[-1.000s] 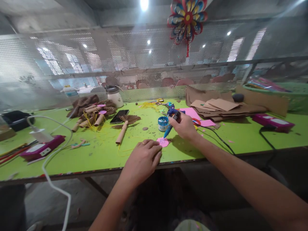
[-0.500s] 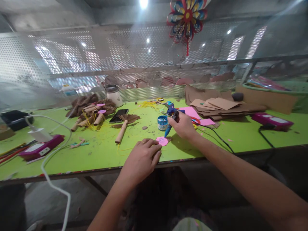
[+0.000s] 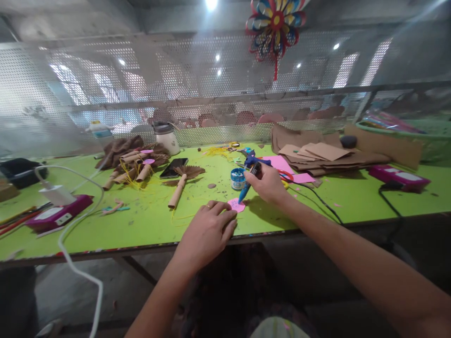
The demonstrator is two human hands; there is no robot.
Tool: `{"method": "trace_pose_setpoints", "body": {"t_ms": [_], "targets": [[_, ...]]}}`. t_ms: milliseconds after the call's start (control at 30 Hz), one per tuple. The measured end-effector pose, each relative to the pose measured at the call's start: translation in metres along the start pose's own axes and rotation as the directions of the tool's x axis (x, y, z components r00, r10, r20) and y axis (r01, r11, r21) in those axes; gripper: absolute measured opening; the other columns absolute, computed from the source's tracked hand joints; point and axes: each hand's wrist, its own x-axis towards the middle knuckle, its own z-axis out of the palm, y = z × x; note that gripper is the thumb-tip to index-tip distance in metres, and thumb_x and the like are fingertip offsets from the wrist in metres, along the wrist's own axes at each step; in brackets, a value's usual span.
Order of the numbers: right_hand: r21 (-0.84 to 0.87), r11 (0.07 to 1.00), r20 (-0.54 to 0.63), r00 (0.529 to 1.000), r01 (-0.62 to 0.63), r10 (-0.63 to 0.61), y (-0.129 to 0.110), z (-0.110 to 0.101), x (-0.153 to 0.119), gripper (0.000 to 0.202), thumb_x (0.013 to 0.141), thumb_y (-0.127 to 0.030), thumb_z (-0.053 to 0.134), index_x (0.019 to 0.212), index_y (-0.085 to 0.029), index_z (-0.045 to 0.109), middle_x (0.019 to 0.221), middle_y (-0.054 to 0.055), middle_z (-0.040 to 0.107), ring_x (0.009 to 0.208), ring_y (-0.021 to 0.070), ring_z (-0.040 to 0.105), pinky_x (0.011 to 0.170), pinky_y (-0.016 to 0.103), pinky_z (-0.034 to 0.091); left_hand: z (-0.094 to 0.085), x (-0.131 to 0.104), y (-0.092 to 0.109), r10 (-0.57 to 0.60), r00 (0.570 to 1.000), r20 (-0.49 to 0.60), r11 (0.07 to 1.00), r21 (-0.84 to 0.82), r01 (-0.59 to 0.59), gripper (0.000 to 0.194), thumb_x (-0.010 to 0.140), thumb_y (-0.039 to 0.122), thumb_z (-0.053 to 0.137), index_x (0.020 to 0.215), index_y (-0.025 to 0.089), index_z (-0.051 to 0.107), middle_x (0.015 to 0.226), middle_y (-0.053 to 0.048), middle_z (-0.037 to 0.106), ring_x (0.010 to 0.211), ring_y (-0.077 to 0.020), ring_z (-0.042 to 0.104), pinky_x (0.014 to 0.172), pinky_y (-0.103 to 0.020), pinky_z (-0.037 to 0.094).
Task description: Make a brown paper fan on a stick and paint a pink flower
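My right hand [image 3: 269, 184] grips a blue marker pen [image 3: 244, 192], its tip down on a small pink paper piece [image 3: 236, 205] that bears drawn marks. At the near-left edge of that paper, my left hand [image 3: 210, 228] lies with its fingers flat, the fingertips touching it. Just behind the marker stands an uncapped blue-and-white jar [image 3: 237, 179]. A dark blue object [image 3: 255, 162], its shape partly hidden by my right hand, lies beyond.
A brown paper roll with a pleated fan end [image 3: 179, 190] lies left, near a black phone [image 3: 174, 168]. Similar rolls [image 3: 131, 174] are piled farther left. Brown paper sheets [image 3: 317, 155] are at right. Purple power strips [image 3: 59, 213] with cables sit on both sides.
The marker tip has shifted slightly left and down over the pink paper. My left hand stays in nearly the same place.
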Motion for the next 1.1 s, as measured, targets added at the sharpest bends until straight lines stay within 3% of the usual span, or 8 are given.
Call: {"method": "trace_pose_setpoints", "body": {"t_ms": [133,400,833,1100], "targets": [[-0.038,0.999,0.025,1.0,0.006,-0.005,-0.0005,-0.0002,-0.0004,0.019,0.075,-0.038,0.056,0.073,-0.019,0.051,0.063,0.0,0.056,0.057,0.0137,0.048,0.056,0.027,0.04,-0.0017,0.0012,0.0014,-0.017,1.0,0.002,1.0,-0.012,0.017,0.028,0.095,0.03,0.042,0.112,0.019,0.062,0.107,-0.008,0.064,0.101,-0.0234,0.053,0.091,-0.039,0.043],[-0.023,1.0,-0.076,0.997,0.01,-0.012,0.004,-0.0008,0.002,0.022,0.076,-0.039,0.057,0.076,-0.017,0.056,0.064,0.001,0.057,0.057,0.0138,0.048,0.057,0.027,0.04,-0.0004,0.0013,-0.0003,-0.025,1.0,0.005,0.999,-0.02,0.025,0.028,0.095,0.031,0.042,0.107,0.018,0.063,0.106,-0.008,0.065,0.102,-0.0237,0.053,0.092,-0.039,0.042],[-0.054,0.998,0.003,1.0,0.015,-0.015,-0.0046,-0.0004,-0.0021,0.024,0.074,-0.037,0.056,0.063,-0.021,0.042,0.056,-0.004,0.046,0.051,0.0111,0.041,0.049,0.025,0.032,0.002,0.0004,-0.0007,-0.014,0.999,-0.036,1.0,0.003,0.014,0.028,0.095,0.032,0.044,0.108,0.017,0.064,0.112,-0.008,0.064,0.107,-0.0241,0.052,0.095,-0.041,0.042],[-0.064,0.998,-0.012,1.0,0.002,-0.003,-0.0027,-0.0011,-0.0007,0.019,0.075,-0.036,0.056,0.07,-0.019,0.05,0.06,-0.001,0.052,0.055,0.0129,0.045,0.054,0.027,0.036,0.0006,0.001,0.0001,-0.019,0.999,-0.031,1.0,0.011,0.019,0.027,0.095,0.032,0.045,0.107,0.018,0.064,0.108,-0.008,0.065,0.104,-0.0242,0.053,0.092,-0.041,0.043]]}}
